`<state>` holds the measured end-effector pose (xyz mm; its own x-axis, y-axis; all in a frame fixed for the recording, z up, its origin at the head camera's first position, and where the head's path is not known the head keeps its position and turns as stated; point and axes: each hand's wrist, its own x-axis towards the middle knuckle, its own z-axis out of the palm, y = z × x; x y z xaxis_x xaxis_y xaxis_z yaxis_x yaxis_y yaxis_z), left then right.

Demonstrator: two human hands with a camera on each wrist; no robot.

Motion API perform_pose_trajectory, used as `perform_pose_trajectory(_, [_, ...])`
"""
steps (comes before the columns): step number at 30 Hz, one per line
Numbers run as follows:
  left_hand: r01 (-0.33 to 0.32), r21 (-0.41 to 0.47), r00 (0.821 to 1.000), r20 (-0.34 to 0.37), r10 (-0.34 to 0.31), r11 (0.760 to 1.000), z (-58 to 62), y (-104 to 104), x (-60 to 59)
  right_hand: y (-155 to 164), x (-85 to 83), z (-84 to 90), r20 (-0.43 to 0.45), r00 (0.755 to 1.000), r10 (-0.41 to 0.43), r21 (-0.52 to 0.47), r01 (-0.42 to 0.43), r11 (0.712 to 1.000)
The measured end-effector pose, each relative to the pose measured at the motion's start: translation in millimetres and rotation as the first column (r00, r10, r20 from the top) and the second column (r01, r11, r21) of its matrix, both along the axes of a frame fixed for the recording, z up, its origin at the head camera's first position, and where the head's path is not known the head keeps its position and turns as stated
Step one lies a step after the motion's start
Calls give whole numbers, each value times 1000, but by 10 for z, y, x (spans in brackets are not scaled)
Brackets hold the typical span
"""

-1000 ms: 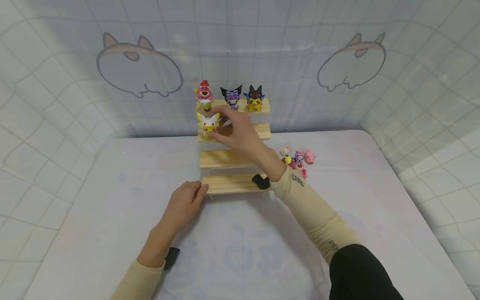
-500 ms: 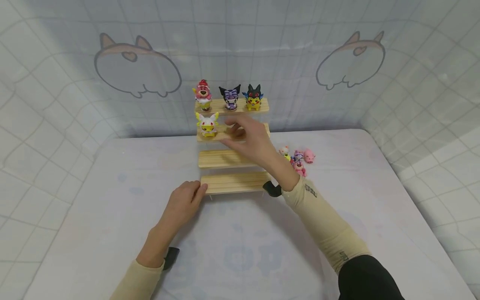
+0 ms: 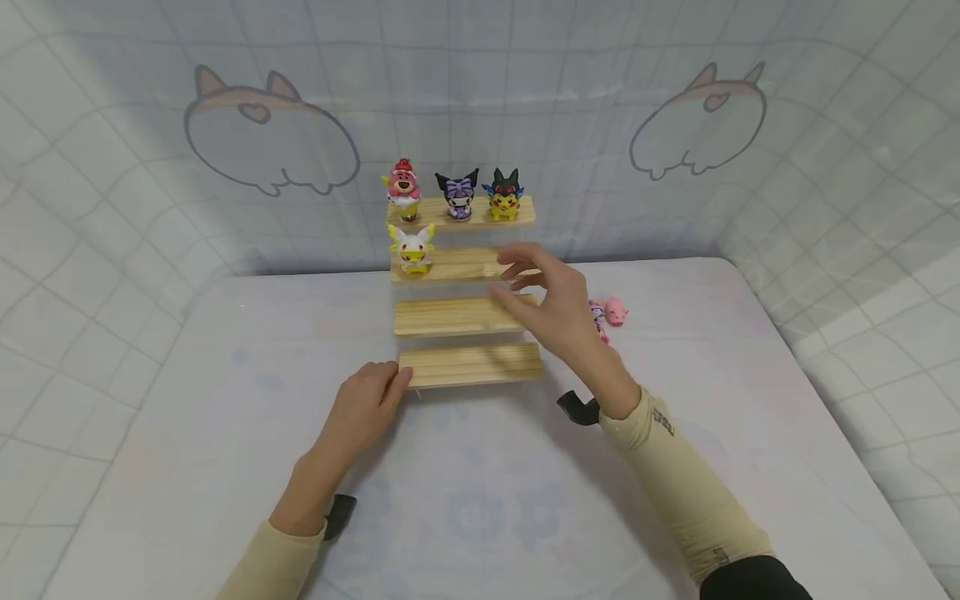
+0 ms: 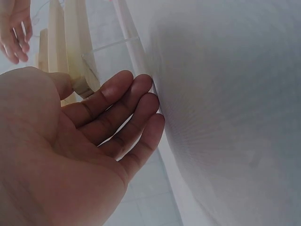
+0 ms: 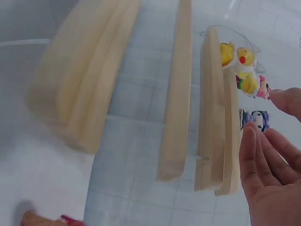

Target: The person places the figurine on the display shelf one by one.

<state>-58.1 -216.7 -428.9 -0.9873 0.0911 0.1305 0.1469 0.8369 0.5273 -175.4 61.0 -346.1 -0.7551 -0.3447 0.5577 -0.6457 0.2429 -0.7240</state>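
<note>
A wooden tiered display shelf stands near the back of the table. My left hand holds the left end of its lowest board; in the left wrist view the thumb and index finger lie on either side of the board end. My right hand is off the right side of the shelf, fingers spread and nothing between them. A yellow figurine with a white eared hood sits at the left of the second tier. On the top tier stand a pink bear figurine, a purple-and-black one and a dark-hooded yellow one.
Right of the shelf, a pink pig figurine and other small figurines lie on the white cloth, partly hidden by my right hand. A pale grid-patterned curtain hangs directly behind the shelf.
The right hand has let go of the white-hooded figurine on the second tier and moved right, away from it. The left hand has stayed at the lowest board.
</note>
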Motion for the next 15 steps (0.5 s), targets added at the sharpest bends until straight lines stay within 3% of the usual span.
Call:
perform_pose_trajectory(8, [0,-1,1000,3,0,1000,22,5,-10,162,286,124,20,997,-80,-98,82,992])
perform_pose_trajectory(15, [-10,2,1000,29,10,1000,26,20,-14,463,262,109,49,981,-190,-71,193,979])
